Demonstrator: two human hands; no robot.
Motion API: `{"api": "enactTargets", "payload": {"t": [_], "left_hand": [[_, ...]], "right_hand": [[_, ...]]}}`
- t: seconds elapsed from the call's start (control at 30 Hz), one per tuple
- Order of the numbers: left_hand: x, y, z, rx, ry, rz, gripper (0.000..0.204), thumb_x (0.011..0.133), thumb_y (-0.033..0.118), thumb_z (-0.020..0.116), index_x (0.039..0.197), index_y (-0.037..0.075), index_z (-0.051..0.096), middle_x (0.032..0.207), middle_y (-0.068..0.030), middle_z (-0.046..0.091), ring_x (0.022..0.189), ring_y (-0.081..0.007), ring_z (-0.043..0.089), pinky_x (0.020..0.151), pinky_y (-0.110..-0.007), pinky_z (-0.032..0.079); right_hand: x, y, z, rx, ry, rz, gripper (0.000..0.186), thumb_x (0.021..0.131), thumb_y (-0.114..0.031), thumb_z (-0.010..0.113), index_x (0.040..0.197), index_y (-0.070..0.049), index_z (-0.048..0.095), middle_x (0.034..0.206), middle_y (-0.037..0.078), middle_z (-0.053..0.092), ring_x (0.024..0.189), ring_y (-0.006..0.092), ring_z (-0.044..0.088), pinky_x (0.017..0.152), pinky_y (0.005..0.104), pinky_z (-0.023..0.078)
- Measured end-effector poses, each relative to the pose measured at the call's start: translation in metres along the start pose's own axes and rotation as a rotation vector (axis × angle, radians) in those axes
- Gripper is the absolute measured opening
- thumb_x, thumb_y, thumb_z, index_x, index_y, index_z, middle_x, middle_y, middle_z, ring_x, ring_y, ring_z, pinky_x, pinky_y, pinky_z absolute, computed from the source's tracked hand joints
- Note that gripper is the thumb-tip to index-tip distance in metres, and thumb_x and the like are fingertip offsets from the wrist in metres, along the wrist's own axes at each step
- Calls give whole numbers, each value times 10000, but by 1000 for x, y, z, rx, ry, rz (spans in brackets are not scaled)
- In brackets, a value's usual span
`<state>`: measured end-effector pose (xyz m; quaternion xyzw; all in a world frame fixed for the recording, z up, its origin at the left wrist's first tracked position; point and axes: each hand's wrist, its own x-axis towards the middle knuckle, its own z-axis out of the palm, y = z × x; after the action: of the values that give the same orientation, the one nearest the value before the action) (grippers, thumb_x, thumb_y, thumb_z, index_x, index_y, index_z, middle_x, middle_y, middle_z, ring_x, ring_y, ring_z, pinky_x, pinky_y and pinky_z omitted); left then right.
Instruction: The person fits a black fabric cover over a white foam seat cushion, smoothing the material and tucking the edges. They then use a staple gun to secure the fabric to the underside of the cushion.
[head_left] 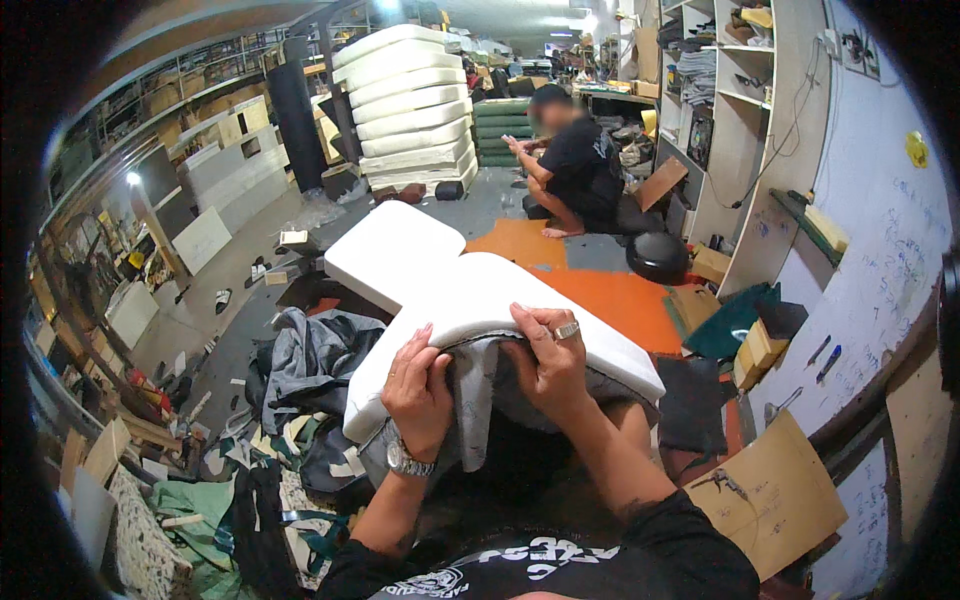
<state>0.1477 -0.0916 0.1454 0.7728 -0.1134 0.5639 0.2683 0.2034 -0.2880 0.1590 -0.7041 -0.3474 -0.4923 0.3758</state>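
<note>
A thick white foam cushion [520, 300] with a notched outline lies across my lap. Grey fabric [474, 400] runs along its near edge and hangs in a fold between my hands. My left hand [416, 392], with a metal watch on the wrist, is closed over the near edge, fingers on the foam and palm against the fabric. To its right, my right hand [550, 358], wearing a ring, pinches the fabric's edge against the foam, thumb underneath. The underside of the cushion is hidden.
Crumpled grey cloth [315, 365] and scraps lie at left. Orange sheets [620, 305] are spread on the floor beyond. Another person [580, 165] squats near a tall stack of white cushions [410, 110]. Shelving [745, 130] and a cardboard piece [775, 495] stand at right.
</note>
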Motion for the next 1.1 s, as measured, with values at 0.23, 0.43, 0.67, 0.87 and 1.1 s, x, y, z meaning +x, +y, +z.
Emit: {"api": "enactTargets", "payload": {"t": [0.23,0.43,0.67,0.87,1.1], "left_hand": [[0,-5,-7,-49,1,-26,62,953,33,728,995,-2,699,1185,-215,774,1117,-366,762,918,-420,613],[2,-7,-10,-62,1,-79,82,949,19,735,1025,-4,714,1153,-222,782,1071,-362,779,876,-392,614],[9,-10,-6,-81,36,-61,170,946,77,755,1103,26,715,1025,-159,737,986,-341,704,864,-446,553],[16,-18,11,-49,92,20,135,975,130,724,1066,34,700,976,-154,702,915,-346,683,796,-452,543],[25,-25,12,-132,28,-30,127,990,139,706,962,18,679,908,-149,688,815,-343,684,709,-430,535]], "right_hand": [[1,8,10,-28,62,-79,429,885,-212,833,1268,-45,732,1028,109,694,941,297,650,820,414,511],[6,12,17,-19,87,-105,341,892,-280,825,1163,-87,752,949,74,678,843,280,644,731,417,508],[15,19,12,87,-7,-17,332,869,-405,842,1035,-129,759,829,75,618,753,282,631,651,415,510],[27,11,18,29,-25,34,383,863,-448,835,1056,-121,785,805,77,611,745,255,609,642,388,492],[41,6,15,-33,-337,117,531,989,-591,652,1265,-145,735,1054,167,614,1048,341,597,911,479,484]]}}
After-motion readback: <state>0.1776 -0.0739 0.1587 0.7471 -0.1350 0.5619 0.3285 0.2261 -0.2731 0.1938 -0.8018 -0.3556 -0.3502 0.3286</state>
